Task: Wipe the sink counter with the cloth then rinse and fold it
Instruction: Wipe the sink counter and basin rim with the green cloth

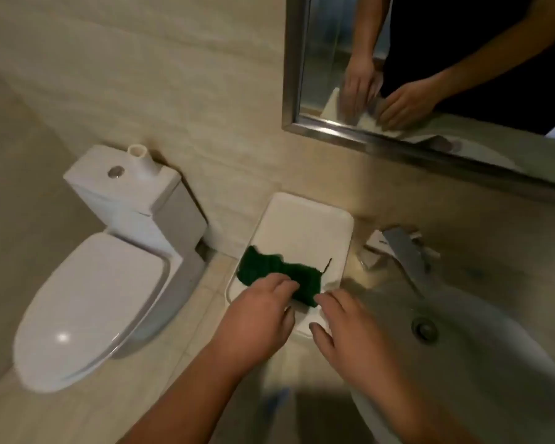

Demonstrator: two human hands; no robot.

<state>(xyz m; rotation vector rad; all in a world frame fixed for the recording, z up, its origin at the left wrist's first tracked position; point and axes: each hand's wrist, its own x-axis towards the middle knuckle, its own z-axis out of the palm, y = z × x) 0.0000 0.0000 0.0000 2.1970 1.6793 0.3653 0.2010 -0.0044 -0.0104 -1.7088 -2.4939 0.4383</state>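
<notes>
1. Green cloth (269,272) lies bunched and part-spread across the near half of a white rimmed tray (305,219), just left of the sink basin (481,347). Judged: the flat tray serves as a folding surface.
2. Left hand (258,314): fingers bent, tips down on the cloth's near edge. The thumb is hidden, so I cannot tell if this is a pinch or a press. It likely anchors the fabric.
3. Right hand (346,331): fingers loosely spread and fairly straight, tips touching the cloth's right end. It holds nothing and looks set to flatten or turn a corner.
4. Faucet (404,251) shows no visible stream. The frame is blurred.
5. Judged: late stage, folding.
6. Toilet (90,302) is at left, mirror (430,75) above.
</notes>
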